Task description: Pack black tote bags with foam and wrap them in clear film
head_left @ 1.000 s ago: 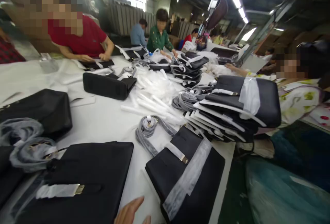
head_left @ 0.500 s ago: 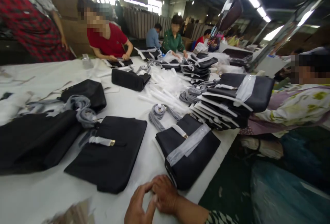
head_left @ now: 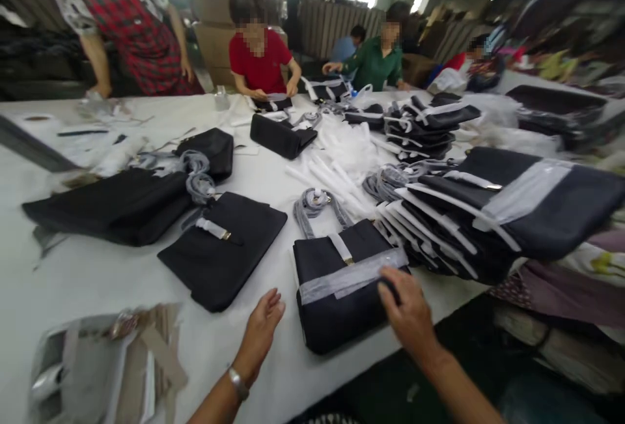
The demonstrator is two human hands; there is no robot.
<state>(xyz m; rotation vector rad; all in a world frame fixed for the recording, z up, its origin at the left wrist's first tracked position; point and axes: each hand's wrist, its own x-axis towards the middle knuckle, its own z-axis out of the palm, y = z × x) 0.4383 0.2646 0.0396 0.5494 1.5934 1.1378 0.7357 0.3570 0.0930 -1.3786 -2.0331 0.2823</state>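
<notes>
A black handbag (head_left: 336,320) lies in front of me on the white table, wrapped across its front with a strip of translucent film (head_left: 354,275). My right hand (head_left: 410,310) grips its right edge, with a dark bit of the bag between thumb and fingers. To the left of this bag, my left hand (head_left: 261,329) hovers apart from it, holding nothing, its fingers stretched forward. A coiled, wrapped strap (head_left: 315,206) rests behind the bag. Further left lies another flat black bag (head_left: 227,251) with a wrapped tab and gold-coloured buckle.
Stacked black bags (head_left: 439,228) with white edges rise at the right. At the left are another black bag (head_left: 107,206) and, nearer, a bundle of paper and card pieces (head_left: 112,362). White wrapping (head_left: 346,150) heaps mid-table. Several people work around the far side.
My hands, close together before, have moved apart. The right one has gone to the bag's right edge and taken hold; the bag has turned slightly. The view has swung left.
</notes>
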